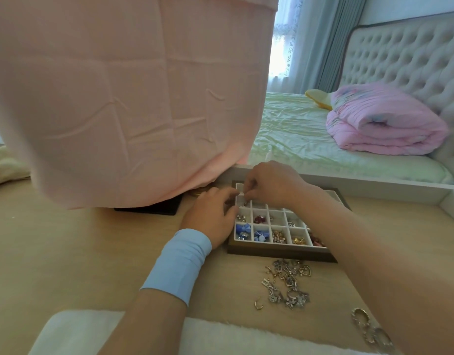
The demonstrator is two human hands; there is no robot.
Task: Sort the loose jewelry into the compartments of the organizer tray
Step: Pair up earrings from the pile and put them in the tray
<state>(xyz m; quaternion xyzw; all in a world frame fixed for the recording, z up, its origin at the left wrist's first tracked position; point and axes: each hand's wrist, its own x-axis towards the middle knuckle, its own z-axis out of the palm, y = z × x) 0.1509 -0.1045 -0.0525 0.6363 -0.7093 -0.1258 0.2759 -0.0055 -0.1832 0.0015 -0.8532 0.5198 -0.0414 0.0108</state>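
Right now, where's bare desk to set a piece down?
Widest: light wood desktop left of the blue-cuffed forearm, between pink cloth and white fluffy mat. Smaller strip between that forearm and the silver-gold jewelry heap. Crowded: before the wood-framed white compartment tray, and near-right, gold beaded rings.

The organizer tray [279, 249] sits on the table [67, 252], right of centre; its near compartments hold small pieces; the loose jewelry [287, 283] lies heaped on the table just in front of the tray; a chain [361, 317] lies apart from the heap, nearer and further right; the left hand [213, 213] and right hand [272, 184] meet over the tray's far-left compartments; a draped cloth [131, 98] hangs behind and left of the tray, over a flat case [154, 208]; a bed [297, 139] stands behind the table, a folded quilt [382, 124] on it by the headboard [400, 55].
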